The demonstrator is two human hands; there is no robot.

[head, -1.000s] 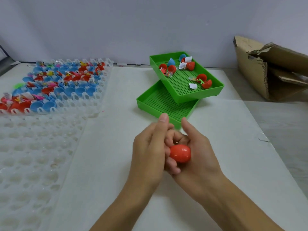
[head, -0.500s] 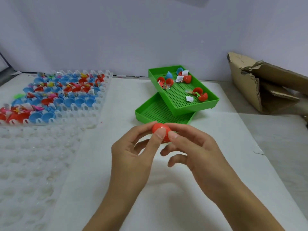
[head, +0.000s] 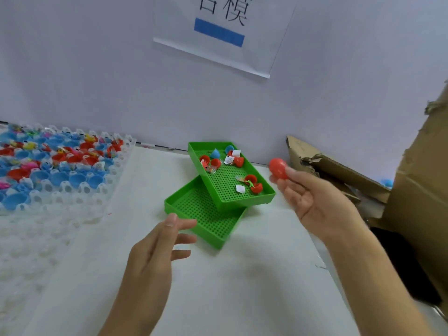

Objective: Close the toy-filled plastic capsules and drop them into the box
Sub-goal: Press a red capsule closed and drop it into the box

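Closed red capsule point(head: 278, 168) at fingertips of right hand point(head: 312, 202), palm up, fingers clamped lightly, held toward cardboard box point(head: 339, 170), likely for drop; left hand point(head: 155, 248) empty, fingers loosely spread, hovering near green trays point(head: 208, 214), probably for next capsule.

looks like a small packing or assembly workstation, not a home; plain white worktop point(head: 230, 287) pushed against a bare pale partition wall with a printed sign point(head: 223, 32) taped to it; big clear cell tray point(head: 60, 170) packed with blue and red capsule halves in bulk; two green perforated sorting trays point(head: 218, 197) stacked askew; torn cardboard box point(head: 417, 214) at the right for output
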